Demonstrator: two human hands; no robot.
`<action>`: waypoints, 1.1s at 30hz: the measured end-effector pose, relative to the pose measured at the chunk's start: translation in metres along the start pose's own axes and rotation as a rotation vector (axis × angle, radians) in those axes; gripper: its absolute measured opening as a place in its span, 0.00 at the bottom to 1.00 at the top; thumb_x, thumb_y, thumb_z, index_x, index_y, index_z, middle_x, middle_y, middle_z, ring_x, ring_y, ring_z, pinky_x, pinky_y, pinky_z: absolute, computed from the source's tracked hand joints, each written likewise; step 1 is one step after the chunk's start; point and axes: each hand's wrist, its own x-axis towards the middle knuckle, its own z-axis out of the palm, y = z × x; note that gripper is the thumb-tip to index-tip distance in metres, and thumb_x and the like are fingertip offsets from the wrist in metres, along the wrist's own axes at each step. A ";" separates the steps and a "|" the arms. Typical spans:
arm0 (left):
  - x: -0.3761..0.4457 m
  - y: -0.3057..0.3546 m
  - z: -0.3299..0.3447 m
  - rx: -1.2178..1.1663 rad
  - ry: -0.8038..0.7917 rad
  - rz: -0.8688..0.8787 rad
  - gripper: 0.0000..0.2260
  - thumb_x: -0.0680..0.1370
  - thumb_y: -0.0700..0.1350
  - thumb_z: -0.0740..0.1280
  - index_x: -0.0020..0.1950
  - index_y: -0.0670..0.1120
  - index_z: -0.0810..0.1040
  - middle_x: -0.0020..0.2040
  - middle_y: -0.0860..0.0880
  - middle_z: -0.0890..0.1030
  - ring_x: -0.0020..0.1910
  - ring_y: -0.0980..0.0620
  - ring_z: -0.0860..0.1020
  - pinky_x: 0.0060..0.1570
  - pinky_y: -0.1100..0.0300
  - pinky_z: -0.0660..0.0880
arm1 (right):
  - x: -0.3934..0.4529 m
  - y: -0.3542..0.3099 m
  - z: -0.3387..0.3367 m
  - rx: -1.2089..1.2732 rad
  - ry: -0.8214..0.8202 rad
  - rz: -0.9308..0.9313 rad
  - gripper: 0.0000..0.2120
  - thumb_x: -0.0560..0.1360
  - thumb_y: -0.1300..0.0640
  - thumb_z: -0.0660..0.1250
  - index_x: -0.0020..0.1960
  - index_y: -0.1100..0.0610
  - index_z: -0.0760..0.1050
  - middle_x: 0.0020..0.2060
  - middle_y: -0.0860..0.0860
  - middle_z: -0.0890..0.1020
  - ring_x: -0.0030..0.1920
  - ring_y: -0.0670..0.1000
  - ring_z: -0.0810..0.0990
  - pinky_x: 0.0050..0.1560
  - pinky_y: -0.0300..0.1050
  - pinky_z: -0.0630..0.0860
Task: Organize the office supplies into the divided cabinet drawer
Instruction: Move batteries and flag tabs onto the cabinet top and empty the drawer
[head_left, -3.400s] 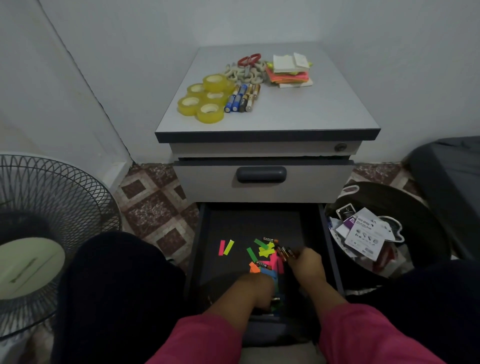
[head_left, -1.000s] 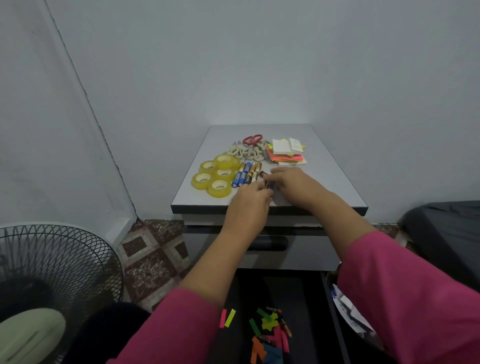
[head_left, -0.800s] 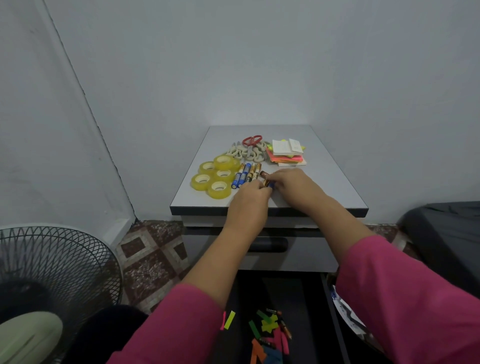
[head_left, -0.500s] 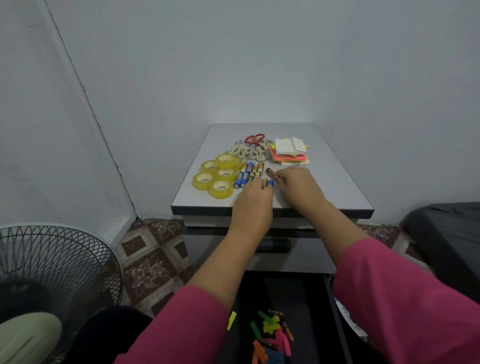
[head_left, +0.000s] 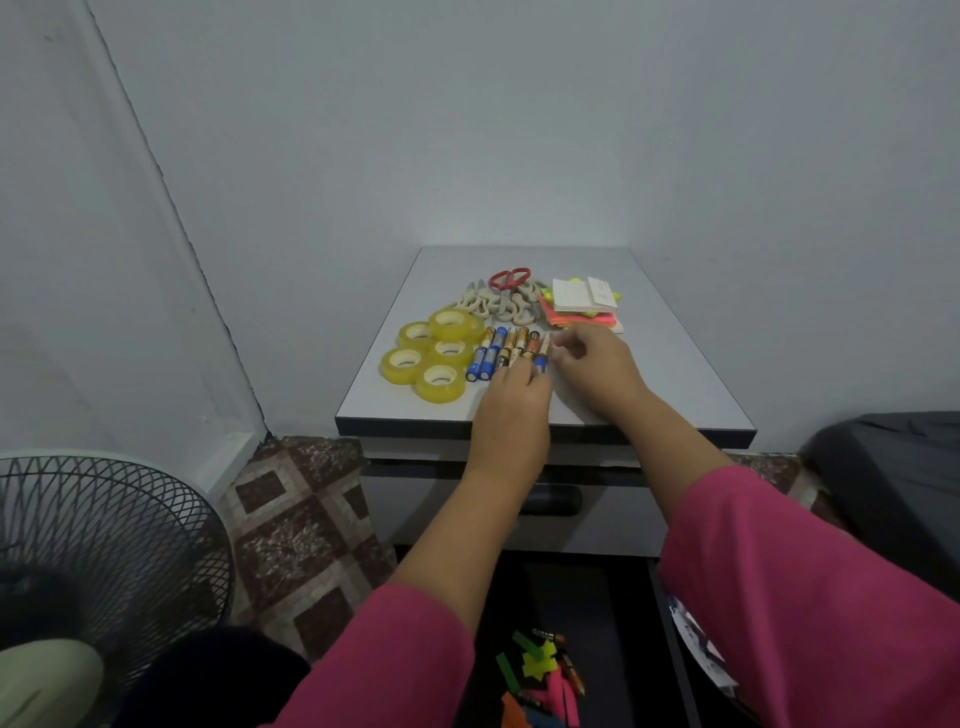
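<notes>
**Inspector:** Report the cabinet top (head_left: 675, 374). Counts, please.

**Assistant:** Five yellow tape rolls (head_left: 434, 353) sit clustered at the left part of the cabinet top. Just right of them lies a row of batteries (head_left: 501, 351); I count about eight, though the hands cover the near ends of some, so the figure is not firm. Behind the batteries, one pair of red-handled scissors (head_left: 508, 283) rests on a heap of cream clips (head_left: 485, 304), too tangled to count. At the back right of the cabinet top stands one stack of sticky notes (head_left: 582, 309).

**Inspector:** The hands?

**Assistant:** The left hand (head_left: 514, 400) lies over the near end of the battery row, fingers curled down onto it; whether it grips one I cannot tell. The right hand (head_left: 597, 369) is at the row's right end, thumb and fingertips drawn narrow, apparently pinching a battery there.

**Inspector:** The drawer?

**Assistant:** The bottom drawer (head_left: 670, 649) stands open below the cabinet top. Inside lie loose coloured paper flags (head_left: 537, 670), uncountable from here, and at least two more batteries among them. No dividers are visible.
</notes>
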 end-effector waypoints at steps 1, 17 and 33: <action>0.000 -0.001 0.000 -0.021 0.003 -0.008 0.08 0.68 0.30 0.73 0.44 0.38 0.79 0.41 0.43 0.78 0.39 0.46 0.75 0.32 0.60 0.68 | 0.001 0.000 0.000 -0.011 -0.010 0.010 0.09 0.77 0.57 0.64 0.56 0.54 0.77 0.54 0.51 0.79 0.52 0.47 0.75 0.49 0.40 0.67; 0.004 0.007 -0.004 -0.151 0.062 -0.271 0.09 0.80 0.39 0.60 0.56 0.39 0.78 0.50 0.43 0.78 0.49 0.46 0.75 0.43 0.58 0.69 | -0.015 -0.007 -0.006 0.246 -0.100 0.036 0.08 0.69 0.62 0.67 0.46 0.52 0.76 0.41 0.51 0.82 0.47 0.51 0.81 0.52 0.50 0.79; -0.003 -0.006 -0.021 -0.532 -0.011 -0.230 0.05 0.79 0.38 0.64 0.50 0.42 0.80 0.45 0.52 0.78 0.46 0.56 0.75 0.45 0.68 0.71 | -0.034 -0.016 -0.012 0.255 0.098 -0.027 0.02 0.74 0.59 0.67 0.44 0.53 0.77 0.41 0.45 0.80 0.42 0.39 0.77 0.40 0.32 0.71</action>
